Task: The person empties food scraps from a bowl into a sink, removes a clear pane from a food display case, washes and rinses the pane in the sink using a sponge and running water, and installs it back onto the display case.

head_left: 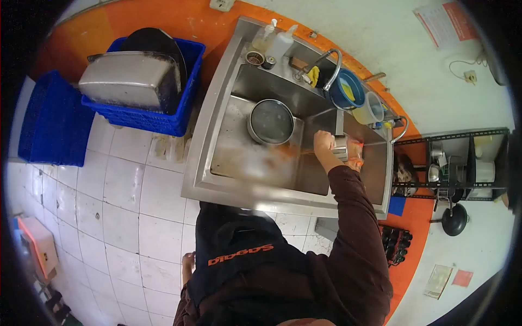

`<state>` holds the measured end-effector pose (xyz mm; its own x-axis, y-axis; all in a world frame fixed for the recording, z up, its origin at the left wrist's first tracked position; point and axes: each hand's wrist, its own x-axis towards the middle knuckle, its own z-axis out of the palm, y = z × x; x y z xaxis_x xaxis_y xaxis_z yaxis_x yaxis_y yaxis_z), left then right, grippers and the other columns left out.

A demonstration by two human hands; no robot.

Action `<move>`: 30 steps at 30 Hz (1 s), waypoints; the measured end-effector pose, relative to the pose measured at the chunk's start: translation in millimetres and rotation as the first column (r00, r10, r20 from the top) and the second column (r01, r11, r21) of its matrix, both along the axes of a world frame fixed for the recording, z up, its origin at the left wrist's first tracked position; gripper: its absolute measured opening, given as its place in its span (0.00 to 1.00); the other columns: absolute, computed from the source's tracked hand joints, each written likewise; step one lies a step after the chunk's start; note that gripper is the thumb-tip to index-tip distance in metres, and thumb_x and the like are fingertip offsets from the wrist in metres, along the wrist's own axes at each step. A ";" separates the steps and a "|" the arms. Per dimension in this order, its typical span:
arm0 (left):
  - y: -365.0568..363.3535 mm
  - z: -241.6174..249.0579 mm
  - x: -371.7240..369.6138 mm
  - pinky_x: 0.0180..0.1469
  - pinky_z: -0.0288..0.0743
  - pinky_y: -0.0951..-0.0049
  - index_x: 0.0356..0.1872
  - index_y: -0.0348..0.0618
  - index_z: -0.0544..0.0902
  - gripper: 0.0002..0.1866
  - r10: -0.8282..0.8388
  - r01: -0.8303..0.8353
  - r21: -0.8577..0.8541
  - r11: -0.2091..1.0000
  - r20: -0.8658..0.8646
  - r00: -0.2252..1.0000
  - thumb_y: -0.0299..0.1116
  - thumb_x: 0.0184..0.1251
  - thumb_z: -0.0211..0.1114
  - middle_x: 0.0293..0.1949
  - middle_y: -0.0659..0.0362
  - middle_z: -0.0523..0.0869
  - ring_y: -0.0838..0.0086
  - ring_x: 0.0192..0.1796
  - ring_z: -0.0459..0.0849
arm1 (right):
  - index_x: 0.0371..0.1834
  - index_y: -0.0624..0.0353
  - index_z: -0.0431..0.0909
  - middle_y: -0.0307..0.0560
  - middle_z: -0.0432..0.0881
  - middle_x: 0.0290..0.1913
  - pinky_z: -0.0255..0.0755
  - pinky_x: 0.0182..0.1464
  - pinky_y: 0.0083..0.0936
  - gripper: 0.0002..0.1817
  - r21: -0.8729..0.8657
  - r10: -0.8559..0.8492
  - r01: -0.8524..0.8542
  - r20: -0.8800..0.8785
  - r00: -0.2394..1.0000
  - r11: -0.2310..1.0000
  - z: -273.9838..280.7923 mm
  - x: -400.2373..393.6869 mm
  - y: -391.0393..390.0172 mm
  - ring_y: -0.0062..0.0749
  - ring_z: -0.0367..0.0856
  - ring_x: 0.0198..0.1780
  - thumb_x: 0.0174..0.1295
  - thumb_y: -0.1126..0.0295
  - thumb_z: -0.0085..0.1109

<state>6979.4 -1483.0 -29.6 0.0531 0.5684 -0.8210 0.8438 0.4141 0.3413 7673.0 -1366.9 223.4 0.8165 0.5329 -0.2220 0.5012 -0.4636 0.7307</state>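
Observation:
My right hand (324,142) is closed, holding a shiny metal cup-like container (341,148) over the divider between the two sink basins. Right beside the container, in the smaller right basin, lies something orange-red and partly see-through (356,151); I cannot make out its kind. A round metal pan (271,122) with greyish liquid stands in the larger left basin of the steel sink (217,187). An orange-brown smear spreads on the basin floor near it. My left hand (188,265) hangs low beside my dark apron (239,250), small and partly hidden, away from the sink.
Along the sink's back ledge stand pump bottles (281,43), a tap (333,70), a blue bucket (347,89) and a translucent tub (371,108). Left of the sink, a blue crate (141,117) holds large metal pans. A black rack (451,187) with cookware is at the right.

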 end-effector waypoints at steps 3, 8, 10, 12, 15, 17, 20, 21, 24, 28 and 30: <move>6.5 3.1 13.9 0.22 0.73 0.65 0.35 0.35 0.79 0.22 0.047 -0.052 0.030 0.998 0.133 0.990 0.47 0.53 0.60 0.26 0.51 0.82 0.63 0.20 0.80 | 0.23 0.56 0.83 0.43 0.82 0.23 0.72 0.10 0.37 0.04 0.137 0.032 -0.023 -0.059 0.998 0.990 -9.3 23.9 2.0 0.36 0.81 0.24 0.42 0.73 0.61; 39.1 41.8 22.1 0.18 0.70 0.74 0.33 0.36 0.78 0.18 0.172 -0.172 -0.017 0.985 0.073 0.982 0.44 0.52 0.63 0.21 0.57 0.80 0.73 0.16 0.77 | 0.29 0.56 0.82 0.46 0.82 0.33 0.77 0.35 0.25 0.08 0.144 -0.005 0.027 -0.146 0.989 0.989 16.5 5.7 -0.4 0.35 0.82 0.37 0.54 0.73 0.50; 50.4 50.9 14.7 0.18 0.70 0.74 0.33 0.36 0.78 0.17 0.194 -0.191 -0.043 0.981 0.076 0.978 0.42 0.52 0.63 0.20 0.57 0.79 0.73 0.16 0.76 | 0.29 0.56 0.82 0.46 0.82 0.34 0.77 0.37 0.24 0.09 0.157 -0.014 0.039 -0.158 0.987 0.987 22.1 -0.3 -5.9 0.36 0.81 0.37 0.54 0.73 0.50; 61.4 49.9 8.2 0.17 0.70 0.74 0.32 0.36 0.78 0.17 0.216 -0.211 -0.066 0.975 0.085 0.973 0.41 0.52 0.63 0.19 0.58 0.79 0.74 0.15 0.75 | 0.30 0.57 0.81 0.47 0.81 0.34 0.77 0.37 0.26 0.09 0.170 0.004 0.029 -0.191 0.982 0.985 26.3 -2.0 -11.0 0.36 0.81 0.39 0.55 0.72 0.49; 77.2 48.7 0.9 0.17 0.70 0.74 0.32 0.36 0.78 0.16 0.108 -0.106 -0.038 0.994 0.058 0.992 0.40 0.52 0.64 0.18 0.58 0.78 0.74 0.15 0.75 | 0.31 0.60 0.80 0.51 0.81 0.35 0.76 0.39 0.30 0.09 0.222 -0.022 0.072 -0.220 0.975 0.972 42.9 -8.1 -21.9 0.38 0.80 0.41 0.55 0.71 0.49; 83.6 39.9 -2.8 0.17 0.70 0.74 0.32 0.36 0.78 0.16 0.180 -0.178 -0.038 0.983 0.092 0.979 0.40 0.52 0.63 0.19 0.58 0.78 0.74 0.16 0.75 | 0.31 0.61 0.80 0.53 0.80 0.35 0.75 0.40 0.32 0.10 0.381 -0.025 0.117 -0.238 0.971 0.917 52.6 -8.2 -37.1 0.41 0.80 0.41 0.53 0.69 0.50; 103.4 42.3 7.3 0.18 0.71 0.74 0.33 0.36 0.78 0.16 0.017 -0.019 0.013 1.000 0.109 0.994 0.41 0.52 0.62 0.20 0.57 0.79 0.73 0.16 0.76 | 0.29 0.63 0.79 0.57 0.79 0.34 0.74 0.41 0.36 0.11 0.566 -0.035 0.189 -0.272 0.962 0.802 64.1 -7.1 -60.3 0.47 0.79 0.39 0.50 0.67 0.52; 108.0 48.2 13.7 0.18 0.71 0.74 0.33 0.36 0.78 0.16 0.011 -0.013 0.018 1.000 0.115 0.993 0.41 0.52 0.62 0.20 0.57 0.79 0.73 0.16 0.76 | 0.28 0.63 0.78 0.59 0.79 0.33 0.73 0.40 0.38 0.12 0.606 -0.039 0.213 -0.288 0.957 0.767 67.1 -8.0 -66.0 0.50 0.78 0.37 0.49 0.65 0.53; 118.4 50.1 30.0 0.19 0.71 0.74 0.33 0.36 0.78 0.17 0.087 -0.095 0.054 0.994 0.136 0.987 0.42 0.51 0.63 0.21 0.56 0.80 0.73 0.16 0.76 | 0.24 0.63 0.76 0.55 0.78 0.29 0.72 0.33 0.36 0.08 0.797 0.206 0.023 -0.184 0.961 0.604 80.1 -35.7 -85.6 0.49 0.77 0.32 0.47 0.68 0.56; 119.8 38.7 26.6 0.23 0.73 0.71 0.33 0.36 0.79 0.17 -0.036 0.027 0.087 0.996 0.112 0.993 0.42 0.51 0.62 0.19 0.54 0.80 0.71 0.19 0.79 | 0.21 0.64 0.72 0.54 0.73 0.24 0.67 0.29 0.38 0.06 0.960 0.371 -0.115 0.012 0.928 0.256 67.7 -55.2 -98.8 0.50 0.74 0.27 0.45 0.72 0.56; 123.5 37.9 24.3 0.24 0.73 0.70 0.33 0.37 0.80 0.17 -0.062 0.053 0.098 0.994 0.093 0.994 0.43 0.51 0.62 0.19 0.54 0.80 0.70 0.19 0.79 | 0.19 0.64 0.70 0.53 0.70 0.21 0.65 0.27 0.38 0.05 0.990 0.382 -0.087 0.038 0.923 0.110 80.5 -78.0 -95.9 0.49 0.72 0.25 0.42 0.75 0.56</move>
